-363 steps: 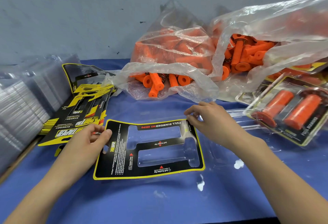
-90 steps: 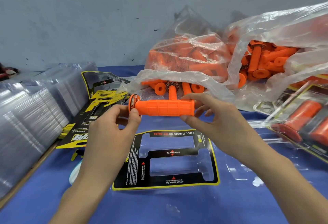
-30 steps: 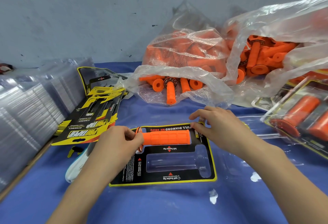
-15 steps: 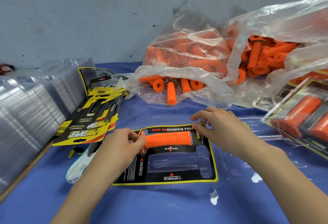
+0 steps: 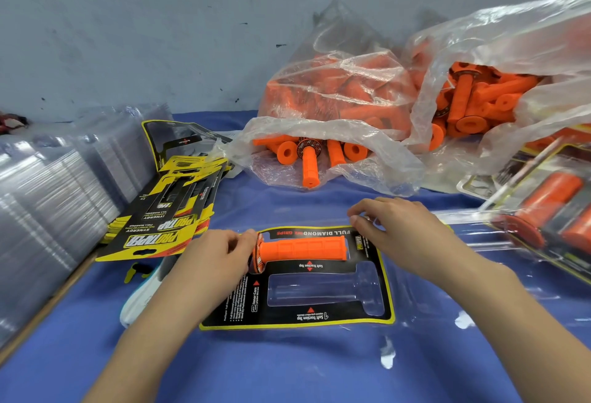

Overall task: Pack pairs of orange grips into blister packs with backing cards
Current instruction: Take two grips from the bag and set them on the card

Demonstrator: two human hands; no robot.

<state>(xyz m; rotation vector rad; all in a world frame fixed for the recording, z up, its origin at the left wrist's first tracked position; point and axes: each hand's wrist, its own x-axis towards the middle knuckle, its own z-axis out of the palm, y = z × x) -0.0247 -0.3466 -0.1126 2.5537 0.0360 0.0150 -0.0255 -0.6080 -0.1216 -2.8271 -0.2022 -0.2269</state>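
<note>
One orange grip (image 5: 302, 247) is laid lengthwise in the upper window of a black and yellow backing card (image 5: 297, 319), its flanged end turned to the left; clear moulded plastic is seen through the lower window. The flanged end is gripped by the curled fingers of the left hand (image 5: 217, 258). The right hand (image 5: 399, 233) is held at the card's upper right corner, just beside the grip's plain end, with thumb and forefinger brought together; whether anything is pinched there cannot be told. The card is set flat on the blue counter (image 5: 287, 370), and a clear blister shell (image 5: 479, 274) is spread to its right. A white and blue object (image 5: 140, 300) is partly hidden by the left forearm. Further left, a fanned pile of printed cards (image 5: 169, 211) and stacks of clear shells (image 5: 48, 195) are found. Behind, two clear bags (image 5: 335, 99) of orange grips are slumped against the grey wall, and packed blisters (image 5: 550, 211) are piled at the right edge.
</note>
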